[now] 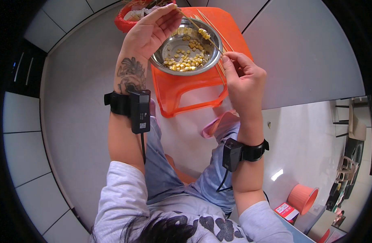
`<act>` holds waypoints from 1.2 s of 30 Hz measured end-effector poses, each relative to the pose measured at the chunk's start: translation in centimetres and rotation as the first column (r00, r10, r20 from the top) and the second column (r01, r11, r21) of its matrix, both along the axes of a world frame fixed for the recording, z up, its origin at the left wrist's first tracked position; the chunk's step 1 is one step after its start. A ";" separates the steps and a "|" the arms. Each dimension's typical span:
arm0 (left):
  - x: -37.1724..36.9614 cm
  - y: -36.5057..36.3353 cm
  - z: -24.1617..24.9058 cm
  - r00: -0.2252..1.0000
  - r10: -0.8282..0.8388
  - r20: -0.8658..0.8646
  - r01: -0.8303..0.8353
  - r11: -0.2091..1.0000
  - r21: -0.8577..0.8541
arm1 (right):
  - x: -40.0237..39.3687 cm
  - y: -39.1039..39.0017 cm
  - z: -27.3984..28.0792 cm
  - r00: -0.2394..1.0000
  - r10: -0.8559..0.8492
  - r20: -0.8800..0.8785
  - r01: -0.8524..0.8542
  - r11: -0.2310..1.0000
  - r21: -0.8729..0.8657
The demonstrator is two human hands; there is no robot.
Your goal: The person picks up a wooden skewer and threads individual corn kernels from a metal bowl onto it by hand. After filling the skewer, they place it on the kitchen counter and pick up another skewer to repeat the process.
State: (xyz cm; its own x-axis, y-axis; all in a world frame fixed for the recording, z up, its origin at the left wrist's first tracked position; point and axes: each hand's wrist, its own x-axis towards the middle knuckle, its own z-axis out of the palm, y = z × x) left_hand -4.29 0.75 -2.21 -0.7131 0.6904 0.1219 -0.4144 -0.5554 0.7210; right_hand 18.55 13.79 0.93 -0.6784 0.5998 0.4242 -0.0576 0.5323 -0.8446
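My right hand (244,77) pinches one end of a thin wooden skewer (215,45) between thumb and forefinger. Several yellow corn kernels (204,34) are threaded along its middle. The skewer slants up to the left, and its other end reaches the fingertips of my left hand (153,30). Those fingertips are pressed together on a small pale yellow piece that looks like a corn kernel (175,6). Below the skewer, a round metal bowl (186,73) holds loose corn kernels (188,62), mostly toward its near side.
The bowl stands on an orange plastic stool (163,91). More wooden skewers (218,32) lie on the stool beside the bowl. A red-lined container (122,22) is behind my left hand. A grey panel (303,52) is to the right; a pink bucket (302,199) stands at lower right.
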 end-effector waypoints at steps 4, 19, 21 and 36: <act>0.9 -0.2 1.1 0.988 -0.148 -0.053 0.148 0.989 0.006 | 0.1 0.2 0.0 1.000 0.014 0.006 -0.014 0.999 0.052; 6.2 -0.2 4.6 0.554 -0.329 -0.765 -0.587 0.497 -0.639 | -0.7 0.2 -0.5 0.993 -0.093 0.070 0.087 0.993 0.082; 6.6 -0.6 4.4 0.319 -0.509 -0.800 -0.790 0.324 -0.521 | -0.6 0.1 -0.1 0.991 -0.099 0.089 0.092 0.993 0.072; 6.7 -0.2 2.7 0.110 -0.750 -0.652 -0.901 0.201 -0.384 | -0.6 0.4 -0.3 0.990 -0.084 0.116 0.078 0.995 0.057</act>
